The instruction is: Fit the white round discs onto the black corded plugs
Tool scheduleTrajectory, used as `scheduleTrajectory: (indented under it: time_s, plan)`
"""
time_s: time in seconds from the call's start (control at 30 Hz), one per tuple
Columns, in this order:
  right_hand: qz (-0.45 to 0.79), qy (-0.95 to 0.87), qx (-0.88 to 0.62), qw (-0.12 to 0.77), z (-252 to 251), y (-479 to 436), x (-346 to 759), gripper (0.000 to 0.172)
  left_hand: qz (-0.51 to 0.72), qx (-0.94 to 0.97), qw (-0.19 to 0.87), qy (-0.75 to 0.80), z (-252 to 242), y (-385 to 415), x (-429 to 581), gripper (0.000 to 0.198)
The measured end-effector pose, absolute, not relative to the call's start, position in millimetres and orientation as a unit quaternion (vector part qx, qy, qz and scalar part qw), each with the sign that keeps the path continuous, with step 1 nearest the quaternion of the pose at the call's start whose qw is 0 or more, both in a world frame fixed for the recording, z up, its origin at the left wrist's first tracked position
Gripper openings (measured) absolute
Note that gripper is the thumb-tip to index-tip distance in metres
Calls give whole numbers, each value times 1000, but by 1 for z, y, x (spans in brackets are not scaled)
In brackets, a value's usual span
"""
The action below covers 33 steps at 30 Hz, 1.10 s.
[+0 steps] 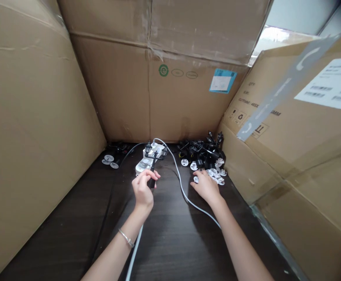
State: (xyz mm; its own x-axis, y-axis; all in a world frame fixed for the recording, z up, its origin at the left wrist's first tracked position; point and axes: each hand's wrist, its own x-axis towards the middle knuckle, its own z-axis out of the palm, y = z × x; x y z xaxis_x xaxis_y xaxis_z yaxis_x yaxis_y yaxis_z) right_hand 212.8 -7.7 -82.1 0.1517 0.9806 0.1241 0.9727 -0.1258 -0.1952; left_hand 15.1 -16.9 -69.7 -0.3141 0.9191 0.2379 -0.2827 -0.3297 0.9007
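My left hand (143,188) is closed round the base of a black miniature street lamp (155,158), which stands upright with a lantern on each side of its crossbar. Behind the lamp lies a white device (143,165) with a cable. My right hand (207,186) reaches over a pile of small white round discs (218,177) at the right. Its fingers are spread, and the fingertips are at the near edge of the pile. Whether they touch a disc is hard to make out.
Black lamp parts (204,150) lie heaped behind the discs. At the far left are several white-ended black pieces (109,158). A grey cable (184,191) curves across the dark tabletop (173,242). Cardboard boxes wall in the left (35,128), back (184,105) and right (299,175).
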Motion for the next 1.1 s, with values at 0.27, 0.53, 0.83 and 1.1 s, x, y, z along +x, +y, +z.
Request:
scheduleTrajectory:
  time_s: [0.27, 0.53, 0.83, 1.1]
  plan:
    - [-29, -746, -647, 157, -34, 98, 166, 26, 709, 390, 403, 428, -70, -14, 12, 22]
    - [46, -761, -593, 259, -29, 145, 150, 13, 643, 502, 410, 408, -71, -12, 11, 7]
    - [379, -433, -406, 710, -49, 8, 164, 27, 500, 553, 512, 427, -86, -10, 24, 10]
    - [477, -392, -360, 699, -55, 2, 173, 25, 438, 656, 419, 449, -79, -8, 15, 27]
